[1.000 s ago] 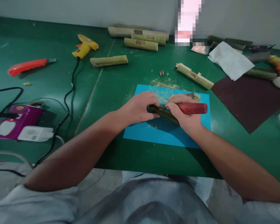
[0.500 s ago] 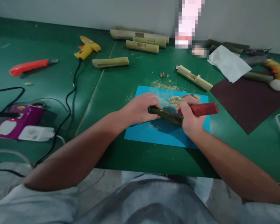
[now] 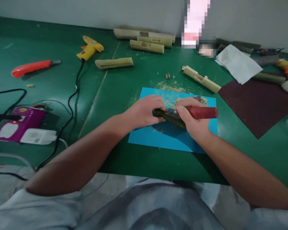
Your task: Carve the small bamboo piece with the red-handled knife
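Observation:
My left hand (image 3: 146,110) is closed around the left end of a dark green bamboo tube (image 3: 173,118), which lies over a blue sheet (image 3: 144,135). In my right hand (image 3: 195,119) is a red-handled tool (image 3: 205,112), its handle pointing right. The working end lies close to the bamboo, mostly hidden by my fingers, so its kind cannot be made out. The bamboo's right end is covered by my right hand. Pale shavings (image 3: 169,103) are scattered on the sheet, just beyond both hands.
A yellow glue gun (image 3: 90,48), red-handled cutter (image 3: 33,67) and purple power strip (image 3: 31,119) with cords are on the left. Cut bamboo pieces (image 3: 146,46) lie at the back, and another notched piece (image 3: 201,79) beyond the sheet. Brown sheet (image 3: 256,108) and white paper (image 3: 240,64) are right.
My right hand has slid the red-handled tool a little to the left along the bamboo, towards my left hand. The left hand keeps its hold on the bamboo.

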The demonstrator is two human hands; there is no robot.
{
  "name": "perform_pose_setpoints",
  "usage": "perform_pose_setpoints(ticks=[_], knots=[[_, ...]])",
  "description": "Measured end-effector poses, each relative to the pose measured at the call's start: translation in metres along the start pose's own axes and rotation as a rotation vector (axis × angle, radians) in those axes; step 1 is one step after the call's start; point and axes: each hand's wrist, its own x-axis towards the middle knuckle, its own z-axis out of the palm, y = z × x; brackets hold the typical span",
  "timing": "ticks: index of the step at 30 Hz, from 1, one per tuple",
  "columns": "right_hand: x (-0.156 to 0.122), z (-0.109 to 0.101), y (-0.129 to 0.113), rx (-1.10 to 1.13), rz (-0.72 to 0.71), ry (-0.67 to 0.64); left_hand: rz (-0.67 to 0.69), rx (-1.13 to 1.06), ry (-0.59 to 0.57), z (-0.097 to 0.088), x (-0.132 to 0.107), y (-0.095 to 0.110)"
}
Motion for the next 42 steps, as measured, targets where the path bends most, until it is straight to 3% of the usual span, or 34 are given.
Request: perform_pose_setpoints(ticks=[22, 29, 35, 42], knots=[[0.006, 0.002, -0.003, -0.082, -0.015, -0.054, 0.005, -0.014, 0.018, 0.001, 0.000, -0.003], [-0.005, 0.002, 0.001, -0.063, -0.039, 0.191, -0.006, -0.014, 0.013, 0.000, 0.000, 0.000], [-0.002, 0.000, 0.002, -0.017, -0.038, 0.012, 0.000, 0.000, 0.013, 0.001, 0.001, 0.000], [0.001, 0.002, 0.004, 0.004, -0.013, -0.005, -0.002, 0.001, 0.009, 0.001, 0.001, 0.000]])
